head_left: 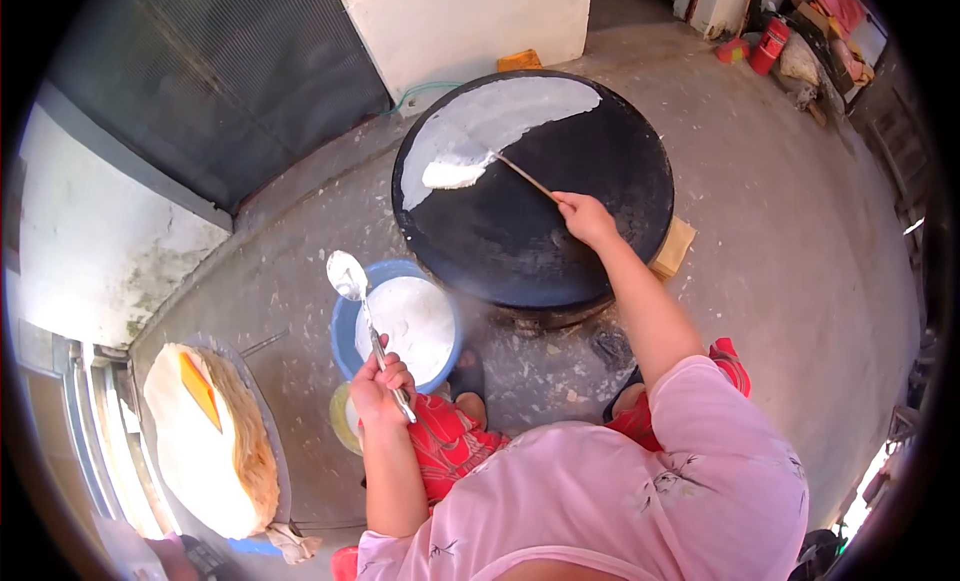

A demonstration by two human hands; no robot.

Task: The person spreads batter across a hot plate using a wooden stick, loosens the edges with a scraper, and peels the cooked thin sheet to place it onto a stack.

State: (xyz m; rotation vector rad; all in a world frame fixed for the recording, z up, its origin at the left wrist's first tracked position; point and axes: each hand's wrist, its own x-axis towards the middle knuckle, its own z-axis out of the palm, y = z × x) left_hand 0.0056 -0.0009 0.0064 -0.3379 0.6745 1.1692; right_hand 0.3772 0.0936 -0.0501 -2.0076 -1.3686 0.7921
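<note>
My right hand (587,219) is closed around the end of a thin wooden stick (527,176), reaching over a large round black griddle (600,181). The stick's far end meets a thick white pool of batter (455,174). A thin grey-white layer of batter (450,121) curves along the griddle's far left side. In my left hand (383,386) is a long-handled metal ladle (347,276), its bowl coated white and raised beside a blue basin (343,331). White batter (405,326) fills much of that basin.
A stack of thin flatbreads (210,451) with an orange flat piece (200,389) on top stands at left. A yellowish bowl (343,418) is partly hidden by my left forearm. A wooden block (675,246) sits right of the griddle; a red cylinder (768,46) stands far right.
</note>
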